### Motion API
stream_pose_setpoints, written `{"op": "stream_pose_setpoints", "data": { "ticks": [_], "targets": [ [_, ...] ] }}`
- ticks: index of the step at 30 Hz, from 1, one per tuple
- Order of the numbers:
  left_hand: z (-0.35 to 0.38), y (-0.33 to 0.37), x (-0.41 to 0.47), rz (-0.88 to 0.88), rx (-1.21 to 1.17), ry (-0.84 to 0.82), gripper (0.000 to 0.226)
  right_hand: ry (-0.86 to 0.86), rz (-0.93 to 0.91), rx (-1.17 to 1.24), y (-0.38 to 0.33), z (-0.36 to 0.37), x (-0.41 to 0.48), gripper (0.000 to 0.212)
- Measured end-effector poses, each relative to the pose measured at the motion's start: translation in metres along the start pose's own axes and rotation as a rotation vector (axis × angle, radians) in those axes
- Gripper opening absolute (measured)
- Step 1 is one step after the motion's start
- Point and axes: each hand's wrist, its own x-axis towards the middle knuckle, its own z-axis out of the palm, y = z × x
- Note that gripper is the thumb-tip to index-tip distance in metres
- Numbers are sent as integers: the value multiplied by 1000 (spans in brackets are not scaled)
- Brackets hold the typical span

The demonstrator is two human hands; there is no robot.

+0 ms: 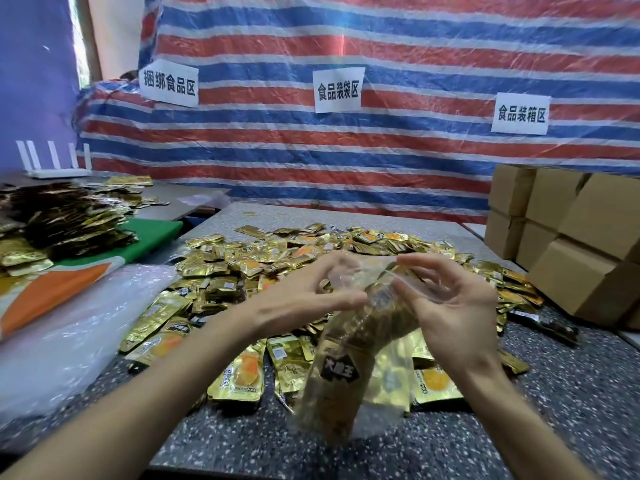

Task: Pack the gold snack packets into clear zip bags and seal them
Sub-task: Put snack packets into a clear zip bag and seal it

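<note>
The left hand (pixel 311 292) and right hand (pixel 453 306) are pinching one filled clear plastic zip bag (pixel 346 368); heaped gold foil snack packets (pixel 242 268) are waiting

Signs (pixel 338 90) on tarp (pixel 433 50), 捆绑食品区, 食品装袋区, 食品装箱区

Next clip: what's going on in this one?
A person holds a clear zip bag over the table, with gold packets inside. The left hand and right hand both pinch its top edge, apparently working the seal; whether it is closed cannot be told. A pile of loose gold packets lies behind, cardboard boxes to the right.
</note>
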Motion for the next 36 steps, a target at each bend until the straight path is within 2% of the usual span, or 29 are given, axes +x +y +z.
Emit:
{"op": "stream_pose_setpoints", "data": {
  "ticks": [1,3,4,8,11,14,18,21,23,26,28,30,32,34,36],
  "targets": [
    [5,-7,-5,-19,-88,-27,75,21,1,9,1,1,0,33],
    [29,-22,-14,33,-96,-4,115,64,-21,-10,0,7,0,36],
    [44,-31,-16,80,-84,28,125,87,-19,1,2,10,-1,39],
    [72,-37,-15,160,-211,225,126,184,143,211,7,25,-6,64],
    [68,-32,-12,184,-323,262,123,118,291,317,13,29,-10,88],
    [67,-26,-9,218,-223,253,122,95,297,241,22,33,-13,91],
    [58,-30,-8,195,-137,263,121,161,53,77,30,34,-13,94],
    [52,-31,-6,162,-124,249,118,154,-175,-181,30,35,-15,94],
    [50,-31,-5,147,-158,243,116,136,-239,-218,32,35,-16,89],
    [49,-34,-3,117,-220,284,109,110,-172,-120,33,35,-16,79],
    [51,-33,-2,77,-233,370,100,85,-128,-161,30,34,-14,71],
    [54,-33,0,48,-115,499,87,52,-103,-224,26,32,-8,64],
    [51,-32,1,35,9,589,72,1,-17,-178,21,26,-2,60],
    [43,-32,0,22,-94,546,55,-19,89,-97,18,20,4,62],
    [31,-28,-3,-20,-228,410,38,2,176,-47,19,15,7,62]
  ]
}}
